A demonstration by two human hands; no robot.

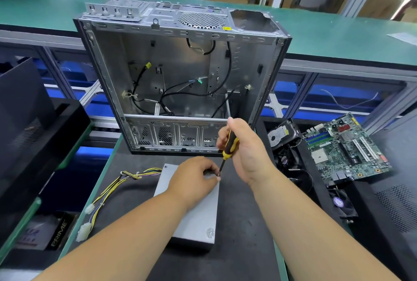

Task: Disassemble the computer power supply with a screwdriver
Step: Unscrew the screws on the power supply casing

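A grey metal power supply (196,217) lies flat on the dark mat in front of me, its yellow and black cable bundle (112,187) trailing off to the left. My left hand (194,176) rests on its far right corner, fingers curled around the tip of the screwdriver shaft. My right hand (244,148) grips the yellow and black screwdriver (228,145) by the handle, held nearly upright with its tip down at that corner. The screw itself is hidden by my left fingers.
An open, gutted computer case (180,77) stands just behind the power supply. To the right lie a motherboard (345,147), a hard drive (281,134) and a fan (340,201). Black case panels (27,123) lean at the left.
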